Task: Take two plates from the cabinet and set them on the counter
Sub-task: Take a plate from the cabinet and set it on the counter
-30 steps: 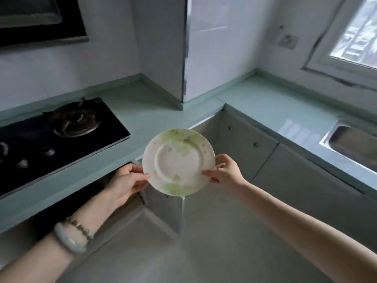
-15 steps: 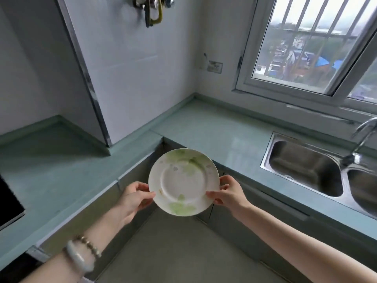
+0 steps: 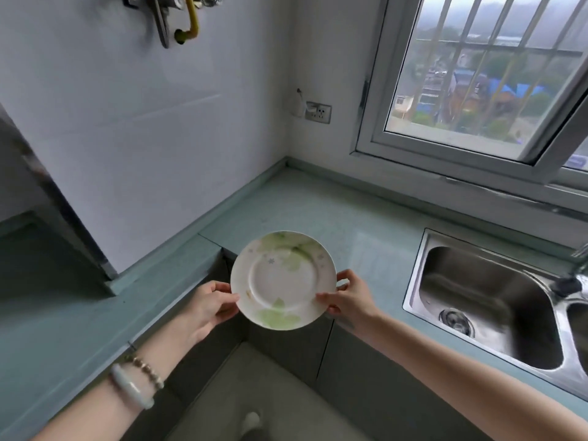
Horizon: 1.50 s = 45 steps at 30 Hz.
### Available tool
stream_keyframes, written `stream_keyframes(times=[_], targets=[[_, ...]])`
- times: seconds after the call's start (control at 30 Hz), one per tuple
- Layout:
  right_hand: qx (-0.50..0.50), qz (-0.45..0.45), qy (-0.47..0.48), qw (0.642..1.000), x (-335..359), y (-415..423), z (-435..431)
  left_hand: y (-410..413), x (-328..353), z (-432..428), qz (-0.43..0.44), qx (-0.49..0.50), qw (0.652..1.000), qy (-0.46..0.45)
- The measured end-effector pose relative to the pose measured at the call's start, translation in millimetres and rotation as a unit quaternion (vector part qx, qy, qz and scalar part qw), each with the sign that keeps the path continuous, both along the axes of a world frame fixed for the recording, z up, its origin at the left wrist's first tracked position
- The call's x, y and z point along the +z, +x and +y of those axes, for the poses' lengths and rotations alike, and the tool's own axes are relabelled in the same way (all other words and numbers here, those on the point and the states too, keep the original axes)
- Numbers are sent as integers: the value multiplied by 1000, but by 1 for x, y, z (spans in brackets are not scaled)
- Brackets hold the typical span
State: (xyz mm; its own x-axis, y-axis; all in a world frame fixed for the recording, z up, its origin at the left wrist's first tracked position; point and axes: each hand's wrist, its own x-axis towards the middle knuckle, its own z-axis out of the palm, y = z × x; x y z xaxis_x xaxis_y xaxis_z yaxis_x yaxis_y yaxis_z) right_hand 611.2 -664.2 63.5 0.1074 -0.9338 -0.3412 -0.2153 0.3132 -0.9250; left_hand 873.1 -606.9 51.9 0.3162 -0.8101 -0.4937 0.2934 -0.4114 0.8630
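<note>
1. Both hands clamp the plate [image 3: 283, 280]. L hand [image 3: 210, 308] pinches the left rim, thumb on top and fingers curled beneath. R hand [image 3: 348, 297] pinches the right rim the same way.
2. Plate is white w/ a pale green leaf print, face up, held between the hands in mid-frame.
3. It sits at the inner corner of the pale teal L-shaped counter [image 3: 366, 224]. Its far half overlaps the counter edge in view, and its near half is over the grey cabinet fronts [image 3: 286, 348] and floor [image 3: 254, 386].
4. It looks clear of the counter surface, but contact at the far rim can't be judged from this angle.
5. L wrist carries a pale bangle [image 3: 132, 388] and, just beside it, a beaded bracelet [image 3: 148, 370].
6. Right of the plate, apart from it, a stainless sink [image 3: 483, 300] is set into the counter. Its tap [image 3: 572, 278] shows at the frame edge.
7. On the back wall is a barred window [image 3: 477, 74] w/ a socket [image 3: 318, 113] to its left. A yellow pipe [image 3: 191, 20] hangs at the top of the side wall.
</note>
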Motion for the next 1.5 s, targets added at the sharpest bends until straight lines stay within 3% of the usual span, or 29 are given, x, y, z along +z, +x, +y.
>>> stream_keyframes(times=[0.27, 0.6, 0.77, 1.1, 1.5], targets=[[-50, 40, -8, 998, -30, 31, -123, 35, -26, -153, 7, -45, 999, 24], [-132, 69, 52, 987, -72, 101, -253, 95, -59, -340, -100, -133, 984, 60], [-150, 82, 102, 980, -101, 113, -274, 106, -95, -371, -126, -173, 971, 104], [-158, 110, 162, 968, -143, 141, -297, 128, -137, -393, -159, -154, 963, 157], [-155, 84, 180, 968, -150, 146, -307, 134, -149, -407, -179, -146, 960, 158]])
